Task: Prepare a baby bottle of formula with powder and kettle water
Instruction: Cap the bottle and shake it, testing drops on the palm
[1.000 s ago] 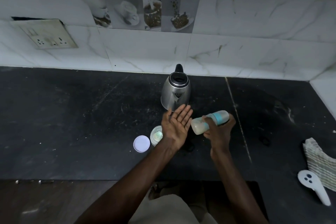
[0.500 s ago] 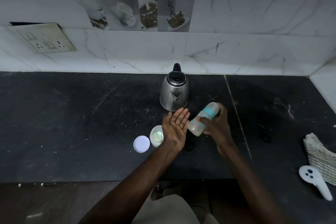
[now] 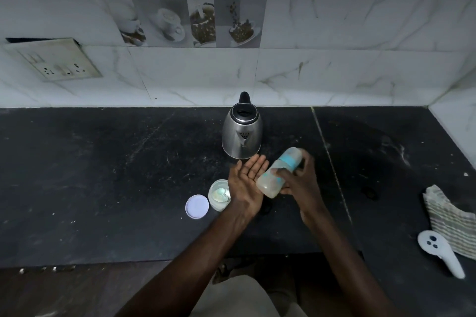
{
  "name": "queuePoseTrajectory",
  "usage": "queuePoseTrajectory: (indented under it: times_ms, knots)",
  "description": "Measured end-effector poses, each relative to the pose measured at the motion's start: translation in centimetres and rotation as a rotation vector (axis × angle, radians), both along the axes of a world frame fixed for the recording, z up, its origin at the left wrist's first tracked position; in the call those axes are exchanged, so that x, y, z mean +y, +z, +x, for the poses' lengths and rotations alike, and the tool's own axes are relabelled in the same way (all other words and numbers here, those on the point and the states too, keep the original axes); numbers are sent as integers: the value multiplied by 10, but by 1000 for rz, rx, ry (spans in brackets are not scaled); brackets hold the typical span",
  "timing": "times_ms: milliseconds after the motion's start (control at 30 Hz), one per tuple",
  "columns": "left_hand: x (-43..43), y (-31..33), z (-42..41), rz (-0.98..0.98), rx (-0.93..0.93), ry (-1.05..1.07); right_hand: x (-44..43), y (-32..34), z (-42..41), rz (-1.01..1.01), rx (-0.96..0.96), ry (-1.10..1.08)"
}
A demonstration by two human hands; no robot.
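My right hand (image 3: 300,183) grips a baby bottle (image 3: 277,175) with a blue collar. The bottle is tilted, its milky base pointing down-left and its cap end up-right. Beside it my left hand (image 3: 246,183) is held palm up with straight fingers, and the bottle's base lies at or just over the palm. A steel kettle (image 3: 242,134) with a black lid stands just behind both hands. Left of my left wrist sits an open powder jar (image 3: 217,194) with a pale scoop inside, and its round white lid (image 3: 197,206) lies flat next to it.
The dark stone counter (image 3: 103,175) runs to a tiled wall with a socket plate (image 3: 58,64) at the left. A striped cloth (image 3: 453,219) and a white handled gadget (image 3: 440,252) lie at the right edge. A small dark object (image 3: 371,192) rests on the counter right of my hands.
The bottle has swung from nearly level to a steeper tilt, its base dropping toward my left palm. My left hand stays palm up in about the same spot.
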State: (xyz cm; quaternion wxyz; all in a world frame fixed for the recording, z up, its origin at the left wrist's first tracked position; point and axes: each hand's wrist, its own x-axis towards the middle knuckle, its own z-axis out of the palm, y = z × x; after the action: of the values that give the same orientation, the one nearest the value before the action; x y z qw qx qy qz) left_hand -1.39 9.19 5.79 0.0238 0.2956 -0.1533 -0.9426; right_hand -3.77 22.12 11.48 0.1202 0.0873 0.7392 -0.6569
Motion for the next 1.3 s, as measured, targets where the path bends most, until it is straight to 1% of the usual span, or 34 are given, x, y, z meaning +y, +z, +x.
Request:
queuePoseTrajectory:
  times_ms: [100, 133, 200, 233, 267, 333, 367, 400, 500, 533, 633, 667, 700, 767, 800, 833, 900, 933, 967, 1000, 1033, 1067, 1100, 1133, 1233, 1267, 1300]
  knots:
    - [-2, 4, -3, -42, 13, -16, 1, 5, -3, -24, 115, -224]
    - [-3, 4, -2, -35, 15, -10, -1, 5, 0, 4, 115, -216]
    - [-2, 3, -1, 14, 3, 15, -6, 2, 10, 43, 62, -27]
    - [-2, 3, -1, 19, -4, 18, -6, -1, 12, 44, 57, 34]
    - [-4, 3, -2, 6, -7, 21, -5, 2, 11, 31, 72, 10]
    - [-8, 4, -2, -25, 4, 16, -4, 10, 7, -37, 131, -211]
    - [-9, 5, -1, -28, 10, 8, -4, 10, 5, -60, 149, -284]
    - [-9, 5, -1, -15, 6, 15, -8, 11, 6, -36, 150, -283]
    - [-9, 5, 1, 27, -11, 29, -13, 6, 13, 76, 118, 30]
    - [-10, 6, 0, 14, -14, 25, -12, 9, 11, 73, 137, 23]
    - [-17, 10, 2, -29, 13, 8, -8, 16, -1, -46, 207, -299]
    - [-19, 11, 4, -24, 11, 16, -11, 16, -1, -21, 205, -295]
    - [-20, 11, 5, -12, 2, 29, -14, 15, 4, 41, 199, -206]
    - [-21, 9, 5, 8, -7, 36, -18, 8, 15, 128, 157, 85]
    - [-22, 7, 6, 4, -5, 33, -17, 9, 15, 129, 158, 118]
    - [-23, 7, 7, -11, 6, 27, -15, 14, 9, 115, 173, 65]
    - [-28, 6, 10, -33, 13, 0, -11, 25, -3, -8, 229, -230]
    - [-29, 6, 10, -27, 8, 3, -12, 27, -6, -61, 247, -329]
    - [-30, 7, 11, -18, 6, 11, -16, 31, -2, -59, 255, -347]
    - [-30, 7, 12, -8, 11, 15, -22, 30, 5, 2, 254, -277]
    - [-29, 7, 13, 3, 16, 20, -27, 27, 15, 71, 243, -145]
    - [-29, 7, 12, 10, 15, 23, -29, 24, 21, 105, 246, -33]
    - [-29, 8, 12, 14, 16, 22, -28, 26, 22, 94, 277, 5]
    - [-30, 7, 12, 11, 20, 18, -25, 30, 16, 44, 325, -46]
    - [-30, 7, 15, 10, 22, 11, -16, 54, -10, -168, 421, -408]
    - [-30, 5, 16, 17, 18, 14, -17, 56, -11, -162, 425, -459]
    - [-29, 4, 17, 24, 20, 15, -21, 55, -4, -94, 404, -440]
